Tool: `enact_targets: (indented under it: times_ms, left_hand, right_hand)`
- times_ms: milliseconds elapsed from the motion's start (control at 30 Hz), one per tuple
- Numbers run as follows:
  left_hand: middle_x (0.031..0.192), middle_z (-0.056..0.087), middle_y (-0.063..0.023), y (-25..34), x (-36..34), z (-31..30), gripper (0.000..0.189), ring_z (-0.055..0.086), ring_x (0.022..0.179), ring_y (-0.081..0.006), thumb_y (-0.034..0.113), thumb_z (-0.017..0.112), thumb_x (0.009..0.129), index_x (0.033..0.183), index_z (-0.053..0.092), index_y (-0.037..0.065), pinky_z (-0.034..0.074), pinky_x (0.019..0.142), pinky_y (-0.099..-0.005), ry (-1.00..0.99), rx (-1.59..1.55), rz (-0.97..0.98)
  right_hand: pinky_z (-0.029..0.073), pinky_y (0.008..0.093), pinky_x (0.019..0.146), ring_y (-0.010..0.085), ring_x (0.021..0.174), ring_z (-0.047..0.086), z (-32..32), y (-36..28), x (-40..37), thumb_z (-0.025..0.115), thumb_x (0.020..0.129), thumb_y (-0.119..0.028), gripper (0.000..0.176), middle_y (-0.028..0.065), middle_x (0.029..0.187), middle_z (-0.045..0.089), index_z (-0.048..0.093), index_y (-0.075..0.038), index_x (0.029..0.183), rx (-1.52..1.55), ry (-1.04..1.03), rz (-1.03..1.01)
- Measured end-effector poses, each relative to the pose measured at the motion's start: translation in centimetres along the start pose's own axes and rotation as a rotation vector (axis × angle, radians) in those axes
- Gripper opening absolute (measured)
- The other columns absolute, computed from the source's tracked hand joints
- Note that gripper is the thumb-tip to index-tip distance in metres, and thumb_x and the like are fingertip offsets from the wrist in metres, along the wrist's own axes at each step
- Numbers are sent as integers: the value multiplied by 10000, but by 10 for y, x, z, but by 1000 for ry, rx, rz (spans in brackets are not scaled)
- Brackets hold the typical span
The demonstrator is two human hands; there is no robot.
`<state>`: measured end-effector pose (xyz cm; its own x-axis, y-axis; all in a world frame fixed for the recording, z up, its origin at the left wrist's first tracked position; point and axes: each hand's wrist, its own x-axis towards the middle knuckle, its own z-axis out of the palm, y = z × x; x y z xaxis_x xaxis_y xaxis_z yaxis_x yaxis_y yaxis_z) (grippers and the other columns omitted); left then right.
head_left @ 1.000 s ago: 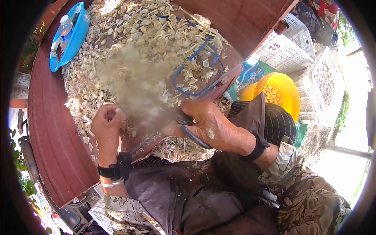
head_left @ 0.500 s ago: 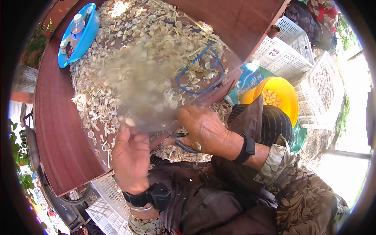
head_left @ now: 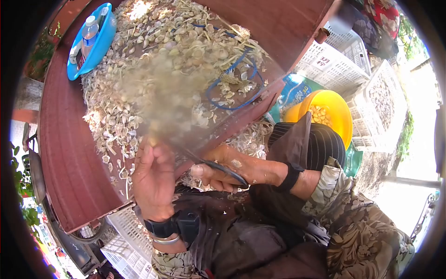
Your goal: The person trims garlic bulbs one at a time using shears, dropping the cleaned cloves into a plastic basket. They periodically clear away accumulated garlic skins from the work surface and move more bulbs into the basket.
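Observation:
My left hand point(head_left: 155, 181) is raised at the table's near edge, its fingers pinched on what looks like a garlic clove point(head_left: 152, 141), partly blurred. Just to the right, my right hand point(head_left: 253, 169) grips scissors with black handles point(head_left: 227, 172). Their blades point up and left toward the clove, and the tips fade into a hazy smudge over the middle of the view. Beyond both hands spreads a heap of garlic cloves and dry skins point(head_left: 109, 93).
The heap lies on a reddish-brown table point(head_left: 60, 172). A blue basin point(head_left: 104, 44) holds a plastic bottle point(head_left: 89, 35). Blue cord point(head_left: 239, 108) loops over the garlic. At right are a yellow bucket point(head_left: 341, 114) with peeled cloves and white crates point(head_left: 371, 135). Part of another person point(head_left: 371, 28) shows behind.
My right hand has turned over, and the scissors now slant toward my left fingers. My left fingers have drawn together round the clove. The view has shifted slightly.

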<state>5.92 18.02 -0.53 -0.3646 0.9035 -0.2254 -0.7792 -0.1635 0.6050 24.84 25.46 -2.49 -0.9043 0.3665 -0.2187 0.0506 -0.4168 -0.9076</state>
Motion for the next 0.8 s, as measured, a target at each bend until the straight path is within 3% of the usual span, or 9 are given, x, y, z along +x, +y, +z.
enact_targets:
  times_ms: [133, 233, 367, 400, 567, 800]
  left_hand:
    - [1054, 589, -102, 3, -8, -7, 395, 516, 822, -144, 15, 627, 858, 1235, 520, -34, 447, 739, -257, 8, 254, 97]
    - [1056, 619, -88, 4, -17, -15, 357, 566, 922, -153, -9, 640, 835, 1185, 568, -12, 468, 827, -278, -28, 363, 185]
    - [1065, 632, -86, 0, -27, -1, 365, 591, 987, -164, -37, 648, 818, 1175, 578, -11, 466, 908, -303, -15, 433, 280]
    - [1073, 632, -89, -2, -27, 1, 366, 591, 993, -166, -47, 644, 815, 1174, 579, -11, 464, 917, -306, -14, 441, 289]
    - [1092, 633, -99, -8, -32, 2, 357, 584, 1030, -171, -66, 646, 806, 1154, 589, -11, 445, 968, -328, -32, 508, 307]
    - [1035, 644, -83, -27, -39, 29, 292, 621, 888, -146, -88, 631, 808, 1092, 607, -24, 510, 786, -259, -5, 849, 271]
  right_hand:
    - [402, 212, 441, 73, 495, 535, -6, -13, -2, 509, 882, -629, 623, 13, 596, 538, 603, -31, 735, 72, 202, -118]
    - [387, 209, 505, 71, 542, 491, -17, -21, -2, 420, 964, -516, 538, -3, 658, 528, 614, -35, 820, -61, 325, -152]
    - [367, 224, 448, 64, 514, 500, -15, -13, -1, 595, 880, -536, 514, 0, 600, 536, 601, -49, 716, -55, 254, -209]
    - [374, 222, 453, 66, 527, 508, -10, -16, -1, 662, 858, -462, 443, -1, 606, 540, 592, -47, 719, 55, 207, -245]
    - [380, 229, 456, 67, 539, 511, 0, -18, -1, 692, 851, -364, 353, -4, 618, 543, 585, -46, 738, 97, 186, -164]
    - [360, 235, 435, 64, 528, 494, -1, -13, -4, 706, 842, -389, 382, -8, 601, 524, 571, -39, 773, 5, 194, -163]
